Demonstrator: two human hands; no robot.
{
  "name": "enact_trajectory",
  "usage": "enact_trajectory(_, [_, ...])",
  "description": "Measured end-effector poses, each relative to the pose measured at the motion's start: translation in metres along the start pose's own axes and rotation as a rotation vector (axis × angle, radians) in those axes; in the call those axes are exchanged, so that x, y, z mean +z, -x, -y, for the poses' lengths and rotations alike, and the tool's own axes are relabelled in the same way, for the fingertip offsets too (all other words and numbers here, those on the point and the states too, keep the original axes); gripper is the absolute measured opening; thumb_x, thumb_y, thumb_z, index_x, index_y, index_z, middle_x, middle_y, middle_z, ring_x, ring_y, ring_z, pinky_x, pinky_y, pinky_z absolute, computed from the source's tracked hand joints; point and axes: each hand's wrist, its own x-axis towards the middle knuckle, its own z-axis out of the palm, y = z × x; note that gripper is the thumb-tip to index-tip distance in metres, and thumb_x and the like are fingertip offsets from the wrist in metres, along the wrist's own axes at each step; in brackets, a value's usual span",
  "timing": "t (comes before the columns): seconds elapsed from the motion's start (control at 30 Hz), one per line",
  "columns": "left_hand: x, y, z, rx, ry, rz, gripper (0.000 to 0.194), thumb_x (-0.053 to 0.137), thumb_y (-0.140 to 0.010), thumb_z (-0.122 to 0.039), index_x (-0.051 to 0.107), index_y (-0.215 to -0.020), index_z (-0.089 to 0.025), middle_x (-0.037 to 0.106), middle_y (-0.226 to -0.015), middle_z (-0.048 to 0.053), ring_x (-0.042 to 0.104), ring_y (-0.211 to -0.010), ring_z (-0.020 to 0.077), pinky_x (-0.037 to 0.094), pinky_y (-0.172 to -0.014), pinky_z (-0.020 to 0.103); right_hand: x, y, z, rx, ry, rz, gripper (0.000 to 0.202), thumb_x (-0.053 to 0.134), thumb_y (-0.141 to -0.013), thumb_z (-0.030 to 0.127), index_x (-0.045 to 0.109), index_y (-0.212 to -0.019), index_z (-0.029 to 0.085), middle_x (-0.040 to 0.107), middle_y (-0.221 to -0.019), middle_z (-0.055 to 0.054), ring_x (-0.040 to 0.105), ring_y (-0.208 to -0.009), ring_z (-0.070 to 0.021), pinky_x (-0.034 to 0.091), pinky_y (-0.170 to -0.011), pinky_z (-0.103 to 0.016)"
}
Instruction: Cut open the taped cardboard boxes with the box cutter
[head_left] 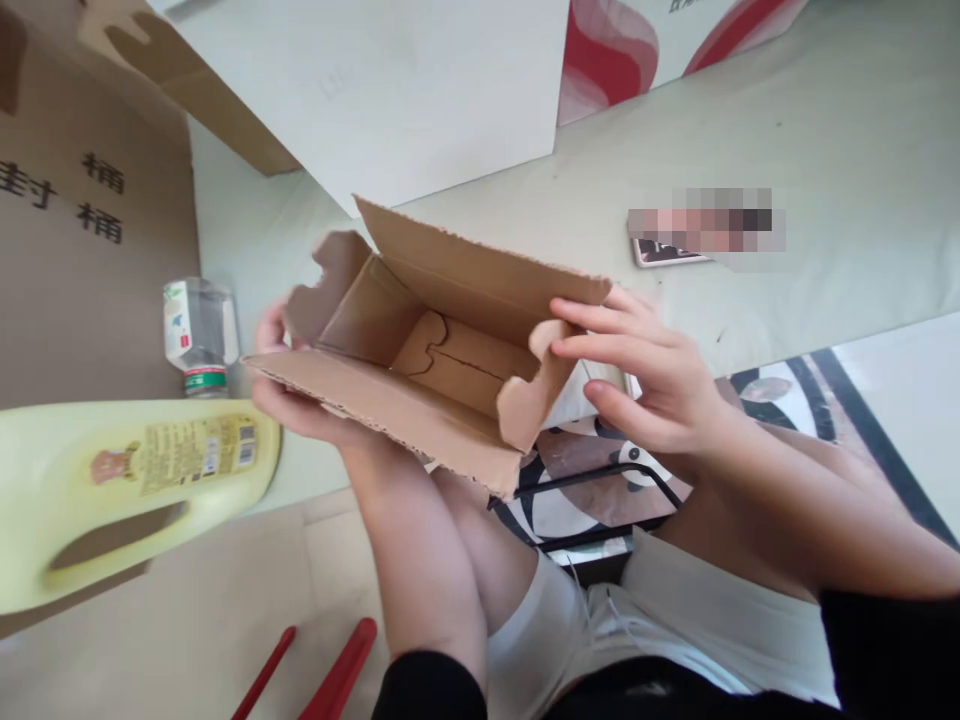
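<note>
A brown cardboard box (450,300) is held tilted above my lap, its open mouth facing me. All of its flaps are folded outward, and the interlocking bottom flaps show inside. My left hand (300,400) grips the box from its left side, with the fingers partly hidden behind the box wall. On the opposite side, my right hand (645,370) has its fingers spread. Its fingertips touch the far flap and the notched right flap, while the thumb stands apart from the box.
A yellow jug (135,480) and a clear bottle (202,335) lie on the left beside a large printed carton (97,270). A white box (420,90) stands behind. A phone (667,250) lies on the pale-covered table (832,200). Red handles (337,670) show below.
</note>
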Motion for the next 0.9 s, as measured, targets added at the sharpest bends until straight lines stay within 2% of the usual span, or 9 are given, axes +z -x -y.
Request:
enact_trajectory(0.1, [0.007,0.012,0.005,0.169,0.027,0.058,0.043,0.023,-0.091,-0.035,0.06,-0.078,-0.016,0.058,-0.078,0.005,0.06,-0.084,0.0167,0.05,-0.088,0.032,0.003,0.007,-0.013,-0.014,0.061,-0.005,0.033,0.054,-0.093,0.031,0.065,-0.124,0.032,0.064,-0.14,-0.005,0.06,-0.129,-0.0331,0.05,-0.102,-0.058])
enact_trajectory(0.17, [0.008,0.016,0.01,0.186,-0.016,0.107,0.054,0.022,-0.095,-0.04,0.062,-0.068,-0.016,0.065,-0.079,0.009,0.064,-0.088,0.0186,0.05,-0.094,0.035,0.003,0.014,-0.019,-0.05,0.084,-0.034,0.038,0.053,-0.093,0.03,0.062,-0.129,0.033,0.066,-0.133,-0.007,0.06,-0.126,-0.0324,0.052,-0.101,-0.057])
enact_trajectory(0.27, [0.008,0.019,0.02,0.201,-0.02,0.188,0.06,0.028,-0.099,-0.044,0.063,-0.06,-0.016,0.068,-0.077,0.01,0.065,-0.086,0.0184,0.049,-0.094,0.035,0.0,0.025,-0.023,-0.087,0.159,-0.226,0.04,0.056,-0.09,0.032,0.062,-0.129,0.035,0.059,-0.124,-0.009,0.06,-0.115,-0.0306,0.054,-0.1,-0.054])
enact_trajectory(0.33, [0.009,0.02,0.025,0.232,-0.039,0.207,0.052,0.036,-0.098,-0.037,0.062,-0.059,-0.015,0.066,-0.075,0.009,0.064,-0.085,0.017,0.048,-0.091,0.032,-0.001,0.029,-0.025,-0.028,0.182,-0.335,0.043,0.06,-0.088,0.035,0.06,-0.131,0.038,0.05,-0.129,-0.009,0.057,-0.119,-0.0318,0.054,-0.102,-0.055])
enact_trajectory(0.4, [0.011,0.022,0.03,0.243,-0.102,0.187,0.041,0.044,-0.094,-0.032,0.062,-0.062,-0.014,0.063,-0.072,0.007,0.062,-0.079,0.0144,0.048,-0.083,0.029,0.0,0.031,-0.025,0.037,0.065,-0.34,0.061,0.062,-0.087,0.036,0.044,-0.145,0.044,0.046,-0.139,-0.007,0.053,-0.129,-0.033,0.052,-0.106,-0.056])
enact_trajectory(0.5, [0.014,0.022,0.033,0.222,-0.113,0.188,0.027,0.057,-0.089,-0.035,0.06,-0.073,-0.014,0.06,-0.075,0.003,0.057,-0.072,0.0112,0.047,-0.075,0.025,0.001,0.03,-0.026,0.035,-0.161,-0.233,0.08,0.057,-0.091,0.028,0.017,-0.158,0.043,0.056,-0.135,-0.005,0.055,-0.131,-0.0273,0.046,-0.117,-0.056])
enact_trajectory(0.67, [0.011,0.02,0.034,0.269,-0.071,0.278,0.029,0.071,-0.077,-0.026,0.059,-0.102,-0.017,0.061,-0.084,-0.001,0.06,-0.083,0.0104,0.05,-0.087,0.025,0.001,0.028,-0.029,-0.069,-0.086,-0.119,0.038,0.048,-0.094,0.026,0.054,-0.132,0.03,0.061,-0.126,-0.008,0.06,-0.124,-0.0244,0.044,-0.119,-0.049])
enact_trajectory(0.8, [0.003,0.018,0.035,0.334,-0.28,0.316,0.028,0.053,-0.078,-0.016,0.072,-0.098,-0.011,0.071,-0.116,0.01,0.063,-0.118,0.018,0.047,-0.11,0.035,0.001,0.029,-0.033,-0.07,-0.059,-0.1,0.036,0.045,-0.096,0.038,0.058,-0.128,0.028,0.061,-0.127,-0.009,0.059,-0.126,-0.0272,0.045,-0.116,-0.052])
enact_trajectory(0.9, [-0.003,0.016,0.038,0.339,-0.322,0.386,0.037,0.046,-0.076,-0.011,0.077,-0.097,-0.007,0.074,-0.115,0.013,0.067,-0.119,0.0252,0.047,-0.112,0.044,0.002,0.029,-0.035,-0.065,-0.054,-0.089,0.036,0.044,-0.096,0.04,0.059,-0.127,0.029,0.061,-0.126,-0.009,0.059,-0.125,-0.0267,0.046,-0.114,-0.051])
